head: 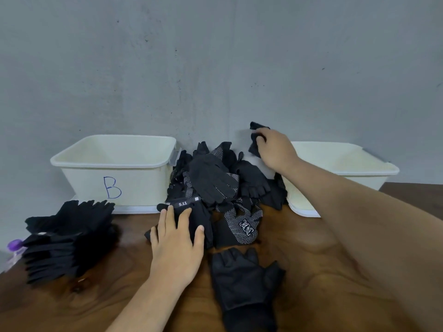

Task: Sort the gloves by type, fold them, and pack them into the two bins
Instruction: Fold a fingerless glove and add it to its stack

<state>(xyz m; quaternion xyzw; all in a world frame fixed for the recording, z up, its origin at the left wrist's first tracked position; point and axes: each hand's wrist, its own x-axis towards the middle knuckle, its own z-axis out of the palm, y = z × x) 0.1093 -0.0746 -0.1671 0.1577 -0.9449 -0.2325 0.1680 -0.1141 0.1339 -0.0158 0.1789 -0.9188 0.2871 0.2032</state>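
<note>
Head cam only, so one angle. Left grip (pixel 177 248) is flat with the fingers straight and spread, pressing down on the 5.11 glove (pixel 203 219), which lies on the surface (pixel 96 295) at the front edge of the pile (pixel 215 178). Right grip (pixel 275 149) is reaching out over the back right of that pile, fingers curled round the lifted glove (pixel 256 127), a black one bunched up and held in the air close to the wall (pixel 215 56), just left of the right bin (pixel 369 179). The pile is a loose heap of black gloves, some plain and some with white dots, sitting between the two bins and touching both. Bin B (pixel 96 183) is on the left with a blue B on its front. A dotted glove (pixel 242 226) with a white logo lies just right of the left grip, and nearer the camera a plain front glove (pixel 244 283) lies flat, fingers pointing toward the pile. Off to the left, in front of bin B, there's a neat stack (pixel 69 236) of flat black gloves. Something purple (pixel 14 245) pokes out beside the stack, too blurry to tell what it is.
</note>
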